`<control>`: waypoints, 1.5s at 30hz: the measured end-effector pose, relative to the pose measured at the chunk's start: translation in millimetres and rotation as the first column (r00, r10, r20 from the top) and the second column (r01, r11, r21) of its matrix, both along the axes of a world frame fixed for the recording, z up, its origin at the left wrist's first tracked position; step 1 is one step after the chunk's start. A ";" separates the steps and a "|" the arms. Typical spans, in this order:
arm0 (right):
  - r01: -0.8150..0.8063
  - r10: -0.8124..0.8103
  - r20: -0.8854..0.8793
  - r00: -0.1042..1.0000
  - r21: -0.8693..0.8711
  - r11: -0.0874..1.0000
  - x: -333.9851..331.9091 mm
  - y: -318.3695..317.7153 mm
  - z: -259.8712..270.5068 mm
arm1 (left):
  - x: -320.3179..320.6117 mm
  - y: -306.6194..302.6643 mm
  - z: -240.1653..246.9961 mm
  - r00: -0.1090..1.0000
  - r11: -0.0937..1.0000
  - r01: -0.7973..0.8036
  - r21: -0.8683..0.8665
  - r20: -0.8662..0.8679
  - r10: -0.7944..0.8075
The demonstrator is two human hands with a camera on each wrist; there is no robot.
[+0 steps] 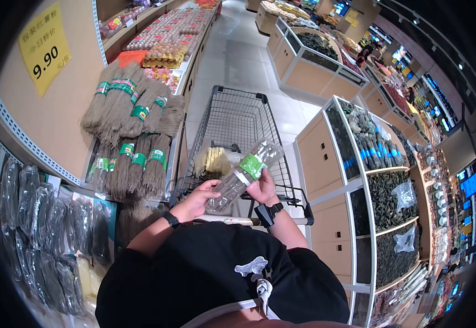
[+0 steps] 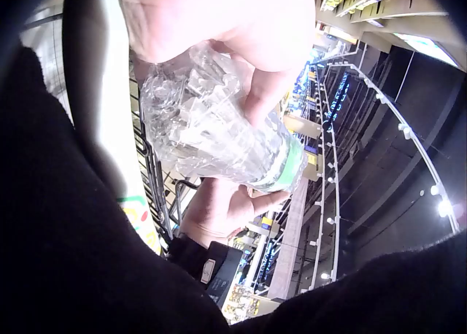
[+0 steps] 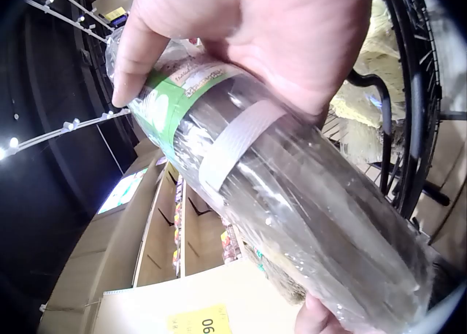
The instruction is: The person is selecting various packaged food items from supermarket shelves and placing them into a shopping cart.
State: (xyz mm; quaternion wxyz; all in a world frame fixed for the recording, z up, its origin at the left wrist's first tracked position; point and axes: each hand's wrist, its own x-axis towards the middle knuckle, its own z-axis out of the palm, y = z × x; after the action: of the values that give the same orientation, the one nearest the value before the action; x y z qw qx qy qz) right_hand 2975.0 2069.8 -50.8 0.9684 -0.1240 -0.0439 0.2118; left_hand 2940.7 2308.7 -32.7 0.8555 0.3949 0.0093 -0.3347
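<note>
A long clear-wrapped pack of dried noodles [image 1: 228, 192], with a green label and a white band, is held at a slant over the shopping cart [image 1: 261, 98]. My left hand [image 1: 197, 199] grips its lower end, the thumb lying along the wrap. Higher up, near the label, my right hand [image 1: 263, 189] holds the pack's side. The right wrist view shows the right thumb across the green label [image 3: 164, 108] and a left fingertip at the far end. Crinkled wrap [image 2: 193, 108] shows under my left hand in the left wrist view. Yellowish noodle packs [image 1: 214, 160] lie in the cart.
Bundled grey-brown noodles [image 1: 120, 101] are stacked on the left shelf, below a yellow price sign [image 1: 44, 49]. Dark bagged goods [image 1: 52, 218] fill the near-left shelf. Egg trays [image 1: 164, 35] stand farther along. Bins of dried goods [image 1: 388, 202] line the right.
</note>
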 end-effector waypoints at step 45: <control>-0.268 0.415 -0.005 0.910 -0.770 0.579 -40.5 28.8 22.6 | 35.5 -8.4 -3.5 0.970 0.956 -0.192 -0.220 0.102 0.219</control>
State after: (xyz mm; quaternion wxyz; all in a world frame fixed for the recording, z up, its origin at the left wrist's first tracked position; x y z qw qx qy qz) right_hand 2934.5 2098.6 -28.2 0.7598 -0.5230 -0.0602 0.3817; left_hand 2976.2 2300.3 -36.2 0.9213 0.3199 -0.0386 -0.2175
